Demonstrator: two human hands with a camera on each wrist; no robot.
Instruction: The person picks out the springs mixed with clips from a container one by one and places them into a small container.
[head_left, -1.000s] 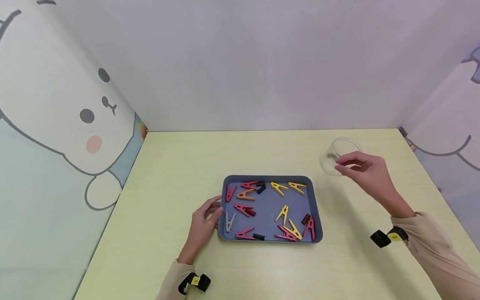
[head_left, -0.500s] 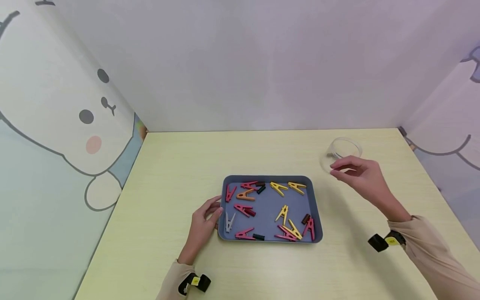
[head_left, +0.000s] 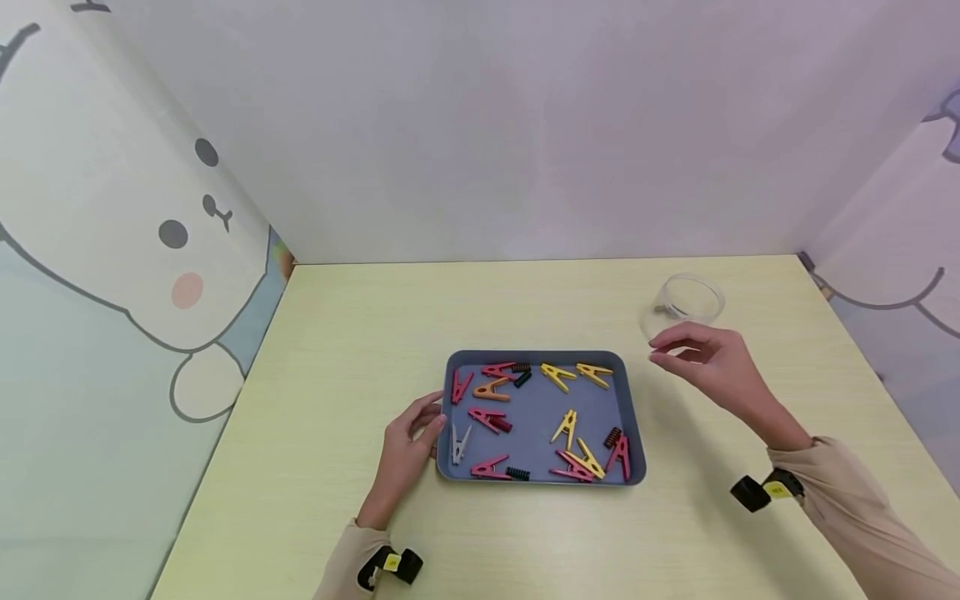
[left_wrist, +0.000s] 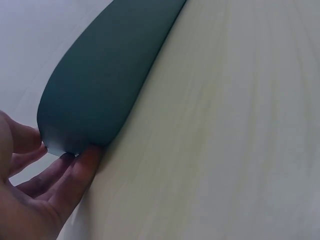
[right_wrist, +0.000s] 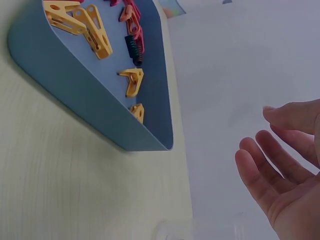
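Observation:
A blue-grey tray point(head_left: 540, 357) holds several plastic clothespins and coil springs. At its left wall my left hand point(head_left: 405, 450) grips the tray's side, and in the left wrist view the fingertips point(left_wrist: 89, 155) touch the outer wall low down. My right hand point(head_left: 708, 367) hovers in the air right of the tray, its fingers loosely bent with a gap to the thumb and nothing seen between them. Yellow clothespins point(head_left: 557, 377) lie mostly on the right. Pink clothespins point(head_left: 489, 468), an orange clothespin point(head_left: 489, 390) and a grey clothespin point(head_left: 459, 446) lie mainly left.
A clear round container point(head_left: 712, 315) stands behind the right hand, with a small grey item in or beside it. Dark springs point(head_left: 517, 474) lie among the clothespins. The pale wooden table point(head_left: 360, 333) meets a white wall at the back and patterned side panels.
My right hand has moved left and toward me, away from the clear container and closer to the tray. The left hand and tray have stayed put.

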